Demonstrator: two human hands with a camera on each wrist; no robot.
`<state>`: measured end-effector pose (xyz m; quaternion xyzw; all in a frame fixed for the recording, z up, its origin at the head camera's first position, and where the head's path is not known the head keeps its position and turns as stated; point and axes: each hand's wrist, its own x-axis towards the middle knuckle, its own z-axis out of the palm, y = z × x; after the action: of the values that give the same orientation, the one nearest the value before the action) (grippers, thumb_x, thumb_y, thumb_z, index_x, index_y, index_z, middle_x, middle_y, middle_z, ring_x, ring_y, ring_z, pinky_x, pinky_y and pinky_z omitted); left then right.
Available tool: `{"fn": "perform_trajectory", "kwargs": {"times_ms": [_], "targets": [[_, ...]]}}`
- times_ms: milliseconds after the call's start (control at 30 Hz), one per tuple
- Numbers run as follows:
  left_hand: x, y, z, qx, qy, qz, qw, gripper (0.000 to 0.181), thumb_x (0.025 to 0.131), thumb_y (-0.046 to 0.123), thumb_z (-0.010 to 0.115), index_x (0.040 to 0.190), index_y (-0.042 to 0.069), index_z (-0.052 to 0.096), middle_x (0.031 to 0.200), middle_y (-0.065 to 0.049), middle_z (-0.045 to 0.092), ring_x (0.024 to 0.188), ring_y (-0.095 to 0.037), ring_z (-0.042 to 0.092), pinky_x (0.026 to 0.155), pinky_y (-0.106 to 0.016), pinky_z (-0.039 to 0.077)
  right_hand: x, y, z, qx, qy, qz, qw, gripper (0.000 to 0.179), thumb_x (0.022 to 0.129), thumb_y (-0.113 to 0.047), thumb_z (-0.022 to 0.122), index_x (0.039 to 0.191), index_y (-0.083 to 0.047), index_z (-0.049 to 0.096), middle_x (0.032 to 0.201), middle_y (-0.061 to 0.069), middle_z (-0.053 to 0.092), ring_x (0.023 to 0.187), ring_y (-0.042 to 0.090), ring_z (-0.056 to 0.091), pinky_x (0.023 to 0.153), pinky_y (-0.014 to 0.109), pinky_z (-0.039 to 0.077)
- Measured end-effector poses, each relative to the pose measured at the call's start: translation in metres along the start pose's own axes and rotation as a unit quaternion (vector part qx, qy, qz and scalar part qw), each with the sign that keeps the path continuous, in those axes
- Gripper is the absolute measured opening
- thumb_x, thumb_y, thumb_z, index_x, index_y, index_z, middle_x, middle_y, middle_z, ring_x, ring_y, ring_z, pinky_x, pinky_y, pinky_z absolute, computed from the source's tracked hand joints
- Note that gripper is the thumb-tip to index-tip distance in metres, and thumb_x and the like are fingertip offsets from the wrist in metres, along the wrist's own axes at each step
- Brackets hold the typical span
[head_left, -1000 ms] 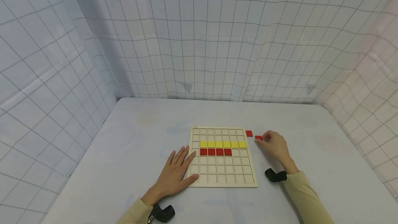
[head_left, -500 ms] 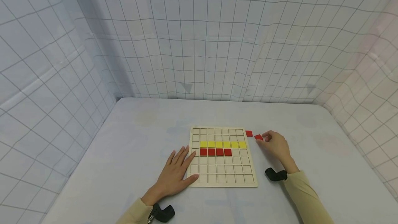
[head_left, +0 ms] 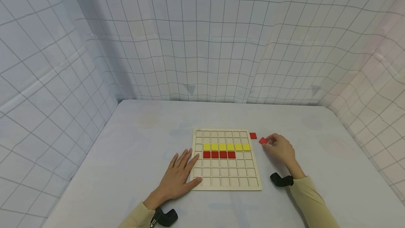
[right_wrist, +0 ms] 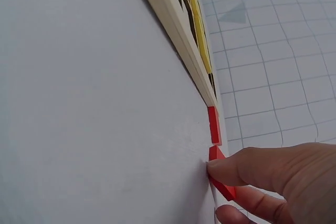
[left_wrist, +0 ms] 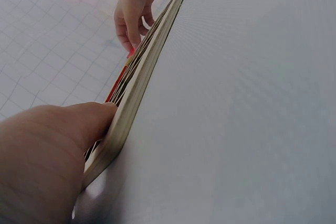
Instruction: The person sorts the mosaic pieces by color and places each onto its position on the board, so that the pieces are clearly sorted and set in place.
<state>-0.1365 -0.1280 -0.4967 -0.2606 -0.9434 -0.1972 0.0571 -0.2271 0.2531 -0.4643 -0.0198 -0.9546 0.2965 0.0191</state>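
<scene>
A cream grid board (head_left: 226, 188) lies on the table with a row of yellow square tiles (head_left: 223, 147) and, just below it, a shorter row of red square tiles (head_left: 219, 154) set in its cells. My left hand (head_left: 177, 178) rests with spread fingers over the board's left edge, the thumb lying on its lower left corner. Right of the board's far corner, my right hand (head_left: 281, 149) pinches a loose red tile (right_wrist: 224, 188) between thumb and fingers. In the right wrist view that tile is tilted, close to the table surface.
Another loose red tile (head_left: 253, 135) lies flat beside the board's upper right corner, between the board and my right hand. A white table (head_left: 142, 122) bears everything, with grid-patterned curtains (head_left: 205, 45) hanging behind it and at both sides.
The red tile in my right hand has turned, from a thin edge-on shape to a diamond showing more of its face. My left hand and the board have stayed put.
</scene>
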Motion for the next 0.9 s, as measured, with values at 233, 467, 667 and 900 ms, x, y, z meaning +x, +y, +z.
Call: {"fn": "perform_trajectory", "kwargs": {"times_ms": [233, 467, 667, 900], "targets": [[-0.0003, -0.0004, 0.0006, -0.004, 0.002, 0.000, 1.0000, 0.075, 0.093, 0.055, 0.049, 0.152, 0.014, 0.027, 0.156, -0.013, 0.017, 0.143, -0.027, 0.010, 0.112, -0.049, 0.004, -0.0013, 0.0008, 0.0018, 0.014, 0.003, -0.008, 0.9999, 0.025, 0.085, -0.019, 0.066, 0.103, -0.003, 0.060, 0.094, 0.011, 0.061, 0.079, 0.025, 0.056, 0.060, 0.032, 0.041], [-0.0002, 0.0010, 0.0005, -0.002, 0.014, 0.007, 0.9999, 0.074, 0.093, 0.053, 0.051, 0.151, 0.012, 0.030, 0.155, -0.015, 0.020, 0.142, -0.028, 0.013, 0.111, -0.050, 0.006, -0.0036, 0.0045, 0.0048, 0.024, 0.016, -0.022, 0.9993, 0.025, 0.086, -0.019, 0.069, 0.102, -0.003, 0.059, 0.092, 0.010, 0.063, 0.079, 0.025, 0.058, 0.059, 0.030, 0.042], [-0.0001, 0.0010, 0.0007, 0.000, 0.024, 0.012, 0.9996, 0.073, 0.092, 0.052, 0.052, 0.150, 0.010, 0.032, 0.154, -0.016, 0.022, 0.141, -0.030, 0.016, 0.110, -0.052, 0.008, -0.0050, 0.0020, 0.0069, 0.043, 0.024, -0.030, 0.9984, 0.021, 0.086, -0.016, 0.068, 0.099, -0.002, 0.060, 0.087, 0.008, 0.062, 0.074, 0.024, 0.059, 0.056, 0.027, 0.042], [-0.0004, 0.0008, -0.0006, 0.000, 0.002, -0.002, 1.0000, 0.075, 0.093, 0.055, 0.048, 0.152, 0.014, 0.027, 0.156, -0.012, 0.017, 0.143, -0.027, 0.011, 0.112, -0.049, 0.004, -0.0071, -0.0044, 0.0064, 0.063, 0.027, -0.042, 0.9967, 0.018, 0.085, -0.013, 0.070, 0.095, -0.001, 0.060, 0.084, 0.007, 0.061, 0.071, 0.023, 0.057, 0.051, 0.025, 0.042]]}}
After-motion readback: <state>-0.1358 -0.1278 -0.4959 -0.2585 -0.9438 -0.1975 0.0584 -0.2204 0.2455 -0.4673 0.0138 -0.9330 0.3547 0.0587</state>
